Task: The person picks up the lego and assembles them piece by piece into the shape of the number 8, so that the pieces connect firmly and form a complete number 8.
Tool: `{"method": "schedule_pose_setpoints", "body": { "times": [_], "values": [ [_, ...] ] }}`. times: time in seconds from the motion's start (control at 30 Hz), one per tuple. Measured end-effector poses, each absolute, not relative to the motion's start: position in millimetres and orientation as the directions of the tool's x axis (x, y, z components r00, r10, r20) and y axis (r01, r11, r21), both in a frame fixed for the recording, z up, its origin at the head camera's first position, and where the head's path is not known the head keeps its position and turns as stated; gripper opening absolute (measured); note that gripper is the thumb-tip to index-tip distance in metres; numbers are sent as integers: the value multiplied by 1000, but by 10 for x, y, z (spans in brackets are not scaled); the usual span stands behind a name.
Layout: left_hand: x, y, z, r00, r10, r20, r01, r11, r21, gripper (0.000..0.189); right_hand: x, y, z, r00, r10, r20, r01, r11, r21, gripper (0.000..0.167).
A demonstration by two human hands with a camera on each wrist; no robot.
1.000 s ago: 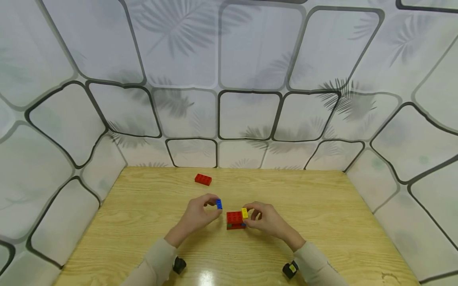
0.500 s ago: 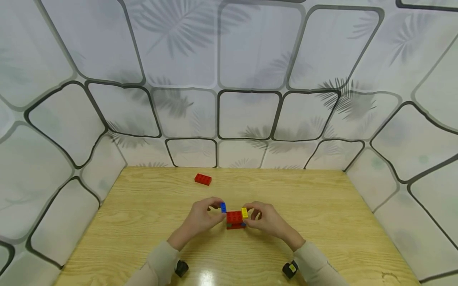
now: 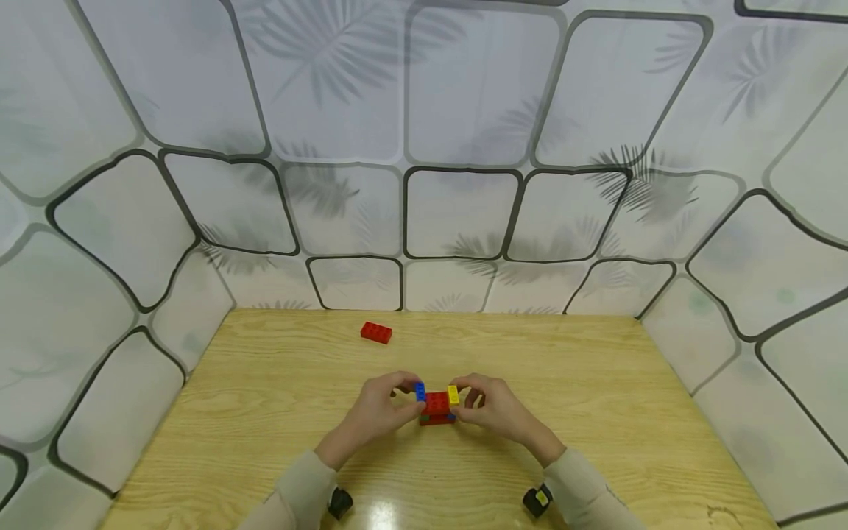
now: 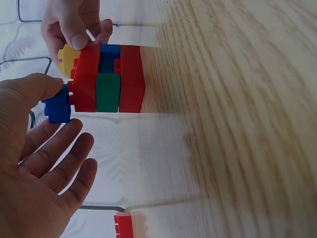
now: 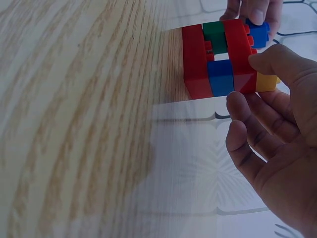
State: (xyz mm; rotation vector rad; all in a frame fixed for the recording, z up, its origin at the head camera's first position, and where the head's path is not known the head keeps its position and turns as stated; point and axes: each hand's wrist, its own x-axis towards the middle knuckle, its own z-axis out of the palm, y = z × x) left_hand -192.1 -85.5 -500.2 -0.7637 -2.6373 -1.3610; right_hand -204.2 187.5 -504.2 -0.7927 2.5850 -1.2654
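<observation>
A small stack of toy building bricks stands on the table in front of me. Its bottom is a red brick [image 4: 132, 82]; above that sit a green brick [image 4: 108, 93] and a blue brick [image 5: 221, 78] with a gap between them. Across these lies the upper red brick [image 4: 86, 96], carrying a yellow brick [image 3: 453, 395] at its right end. Between thumb and fingers, my left hand [image 3: 376, 406] pinches a second blue brick [image 4: 59, 105] against the studs at the left end. My right hand [image 3: 493, 406] grips the stack's right end, thumb on the upper red brick.
A loose red brick [image 3: 376, 333] lies farther back on the wooden table [image 3: 563, 368], left of the stack. Patterned cloth walls [image 3: 464, 213] enclose the table's back and sides. Each wrist wears a small black camera [image 3: 537, 500].
My left hand has moved right and slightly toward me, bringing the pinched blue brick from beside the stack onto the upper red brick's left end. The right hand has stayed in place.
</observation>
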Motion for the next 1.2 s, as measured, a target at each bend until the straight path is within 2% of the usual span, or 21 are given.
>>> {"method": "schedule_pose_setpoints", "body": {
  "times": [0.63,1.2],
  "values": [
    [-1921,-825,-5011,-848,437,301,499,464,732,31,-2041,1876,-5046,-844,-526,106,-403,491,-773,46],
    [-1914,-826,-4995,-816,475,331,557,491,670,31,-2042,1883,-5044,-841,-531,106,-410,497,-765,46]
  ]
}}
